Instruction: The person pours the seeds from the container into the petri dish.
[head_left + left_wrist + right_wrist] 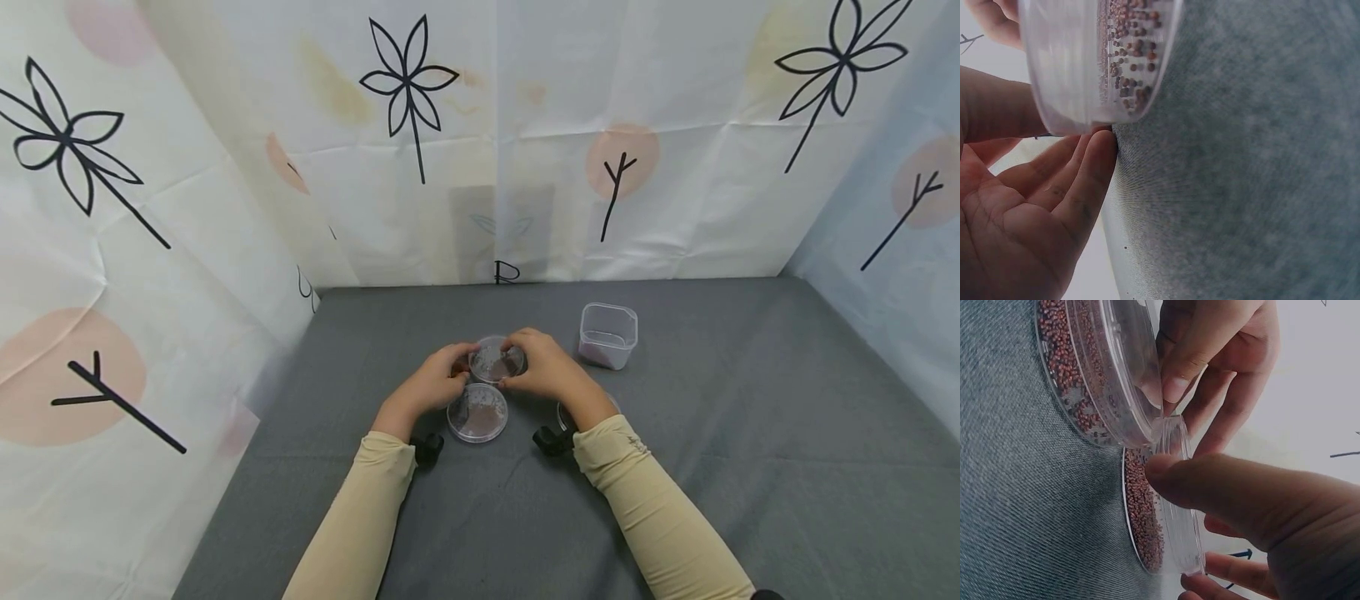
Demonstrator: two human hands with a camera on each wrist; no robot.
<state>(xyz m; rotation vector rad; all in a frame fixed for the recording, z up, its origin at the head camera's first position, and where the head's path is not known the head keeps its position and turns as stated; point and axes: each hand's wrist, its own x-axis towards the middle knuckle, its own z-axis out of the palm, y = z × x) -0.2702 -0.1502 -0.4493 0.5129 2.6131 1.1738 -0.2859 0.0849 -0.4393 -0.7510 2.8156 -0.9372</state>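
Note:
Two clear petri dishes with small reddish-brown grains stand one behind the other on the grey cloth. My right hand (551,367) grips the far petri dish (495,371) from the right, thumb on its near side and fingers on its far side. My left hand (429,385) holds its left edge between thumb and fingers. The near petri dish (477,414) stands right against it, close beside my left thumb. In the left wrist view this near dish (1063,69) hides the far one. Grains lie along the bottom of the far dish (1141,519) in the right wrist view.
A clear plastic box (607,337) with some contents at its bottom stands at the back right. Another round clear dish (564,417) is partly hidden under my right wrist. Printed cloth walls (555,100) rise behind and beside the grey tabletop (750,417).

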